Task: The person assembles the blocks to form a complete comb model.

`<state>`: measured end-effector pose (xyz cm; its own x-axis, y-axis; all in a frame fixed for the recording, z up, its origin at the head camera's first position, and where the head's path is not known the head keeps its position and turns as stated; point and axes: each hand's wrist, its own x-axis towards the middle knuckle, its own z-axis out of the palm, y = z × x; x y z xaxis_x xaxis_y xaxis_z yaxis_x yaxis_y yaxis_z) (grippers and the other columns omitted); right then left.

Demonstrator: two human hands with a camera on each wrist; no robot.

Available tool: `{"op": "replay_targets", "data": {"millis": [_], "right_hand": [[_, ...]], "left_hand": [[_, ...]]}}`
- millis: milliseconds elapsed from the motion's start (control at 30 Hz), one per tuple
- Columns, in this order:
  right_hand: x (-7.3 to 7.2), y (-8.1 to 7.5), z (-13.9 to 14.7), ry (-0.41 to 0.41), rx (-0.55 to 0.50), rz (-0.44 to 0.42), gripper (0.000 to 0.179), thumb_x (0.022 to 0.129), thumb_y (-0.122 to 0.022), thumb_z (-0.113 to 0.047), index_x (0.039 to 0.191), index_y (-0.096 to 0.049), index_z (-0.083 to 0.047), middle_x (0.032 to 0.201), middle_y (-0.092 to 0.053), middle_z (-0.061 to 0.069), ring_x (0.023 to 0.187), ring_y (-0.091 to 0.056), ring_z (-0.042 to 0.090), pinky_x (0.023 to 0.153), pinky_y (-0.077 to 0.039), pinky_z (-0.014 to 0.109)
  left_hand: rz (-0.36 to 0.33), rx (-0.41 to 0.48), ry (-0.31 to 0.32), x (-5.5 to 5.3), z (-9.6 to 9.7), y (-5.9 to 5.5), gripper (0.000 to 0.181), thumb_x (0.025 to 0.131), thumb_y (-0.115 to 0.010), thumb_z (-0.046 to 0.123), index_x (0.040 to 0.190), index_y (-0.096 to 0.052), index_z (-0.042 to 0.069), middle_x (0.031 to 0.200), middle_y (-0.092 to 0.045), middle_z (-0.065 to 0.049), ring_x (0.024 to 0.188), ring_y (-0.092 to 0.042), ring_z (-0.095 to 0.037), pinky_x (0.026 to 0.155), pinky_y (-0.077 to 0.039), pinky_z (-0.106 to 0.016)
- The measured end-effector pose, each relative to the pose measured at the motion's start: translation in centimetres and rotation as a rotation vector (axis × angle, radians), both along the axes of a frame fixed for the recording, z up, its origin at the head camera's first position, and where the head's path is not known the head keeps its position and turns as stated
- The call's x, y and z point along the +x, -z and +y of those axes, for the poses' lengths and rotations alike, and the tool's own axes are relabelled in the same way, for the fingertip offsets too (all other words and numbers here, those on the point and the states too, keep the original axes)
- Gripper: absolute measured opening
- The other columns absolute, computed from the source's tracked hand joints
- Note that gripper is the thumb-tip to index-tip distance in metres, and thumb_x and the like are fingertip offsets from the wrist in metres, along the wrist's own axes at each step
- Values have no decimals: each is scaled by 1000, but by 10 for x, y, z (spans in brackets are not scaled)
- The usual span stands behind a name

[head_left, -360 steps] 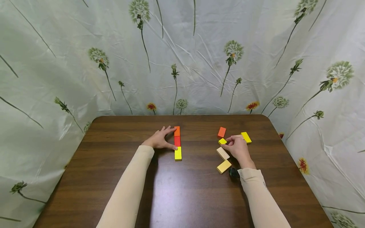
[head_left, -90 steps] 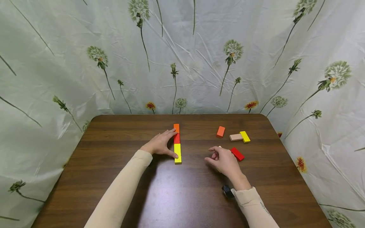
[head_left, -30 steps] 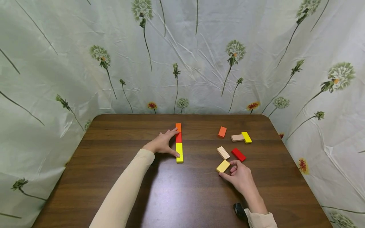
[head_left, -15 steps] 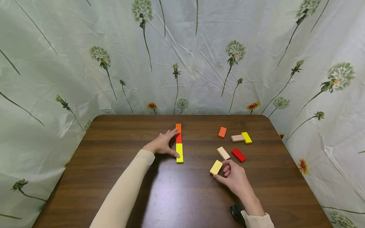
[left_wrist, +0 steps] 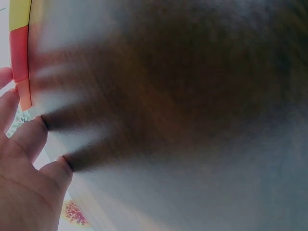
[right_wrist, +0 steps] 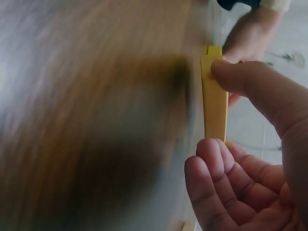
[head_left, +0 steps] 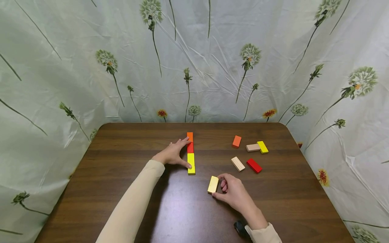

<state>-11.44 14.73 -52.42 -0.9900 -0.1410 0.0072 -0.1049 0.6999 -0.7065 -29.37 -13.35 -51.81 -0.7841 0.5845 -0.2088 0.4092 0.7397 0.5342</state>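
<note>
- A dark brown table with streaky wood grain carried the blocks; its far corners were rounded, and a pale sheen showed on its near middle;
- Midway across it, end to end in a straight line, lay an orange block, a red block and a yellow stretch nearest the person; whether that stretch was one block or two was hard to tell;
- Well apart, on the right, a second orange block lay alone;
- Near it, a tan block met a slanted yellow block;
- Nearer the person, a pale wooden block and a second red block lay similarly aslant, with a gap between.
</note>
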Motion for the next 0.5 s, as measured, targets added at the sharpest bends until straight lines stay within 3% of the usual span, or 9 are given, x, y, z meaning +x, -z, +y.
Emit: {"op": "replay_targets", "data": {"millis": [500], "right_hand": [[-10,0,-26,-221,29,75,50,76,-99,-17,114,-71,-1,85,-61,-2,75,-53,3,68,-48,19]], "left_hand": [[-4,-3,-5,0,0,0,117,79,-94,53,170,-32,13,183,-15,-6,168,-15,-41,131,-10,-73]]}}
